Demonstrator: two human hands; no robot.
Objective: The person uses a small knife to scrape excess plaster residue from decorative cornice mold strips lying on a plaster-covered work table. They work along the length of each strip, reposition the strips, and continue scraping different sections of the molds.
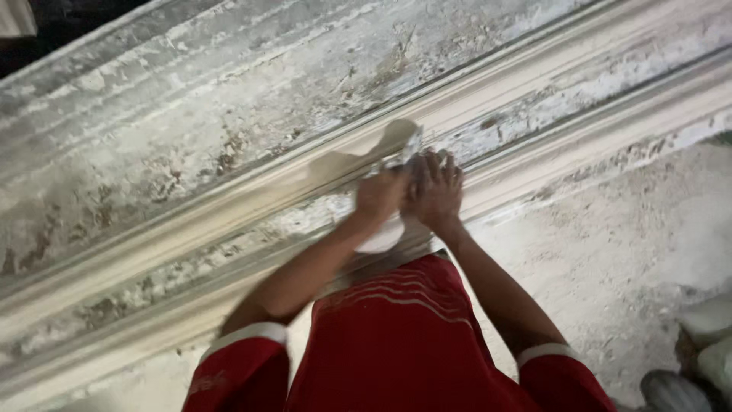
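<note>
Both my hands meet on a long plaster moulding (229,206) that runs diagonally across the view. My left hand (379,194) is closed around a small metal blade (409,149) smeared with white plaster, its tip pressed into a groove of the moulding. Beside it, my right hand (437,191) curls its fingers over the same tool. A white rounded lump (381,238) shows just below my left wrist, partly hidden by my arm. A smooth patch of fresh plaster (343,164) lies left of the blade.
The moulding's ridges are rough, stained and flaking along their length. A rough, dusty pale surface (610,244) spreads to the right. White lumpy objects (705,343) sit at the lower right edge. My red shirt with white stripes (396,343) fills the bottom.
</note>
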